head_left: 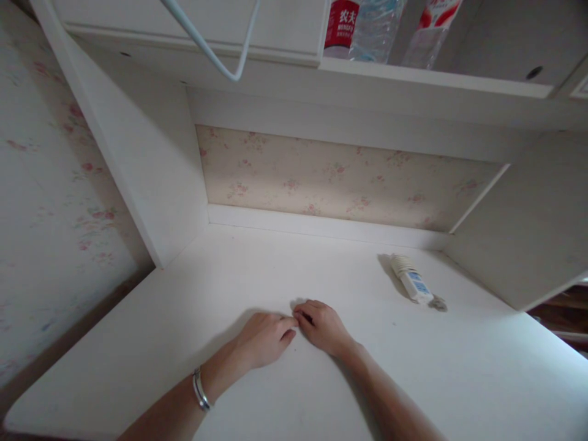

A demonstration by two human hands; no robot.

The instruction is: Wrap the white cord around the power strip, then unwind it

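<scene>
A person's left hand [269,338] and right hand [321,324] meet at the lower center of the frame, low over a white counter [220,269], the fingertips of the two appearing to touch. The fingers of each grip curl inward, the left forefinger reaching toward the right thumb; whether either grip closes on something small cannot be told from this angle. A silver bangle [201,389] circles the left wrist, and both forearms enter from the bottom edge.

Right of center, well apart from the hands, a white packet [411,280] lies on its side on the counter, ribbed at its upper end, with blue print near the middle and a crumpled clear tail at its lower end. Behind, a strip of floral wallpaper [321,177] shows between white panels across the middle of the frame, and more of the pattern covers the wall at left.

At the top, a red-labeled bottle [341,27], a clear bottle [375,30] and a third bottle [427,37] stand on a shelf [436,78], while a pale bent rod [235,75] hangs in view at upper left
</scene>
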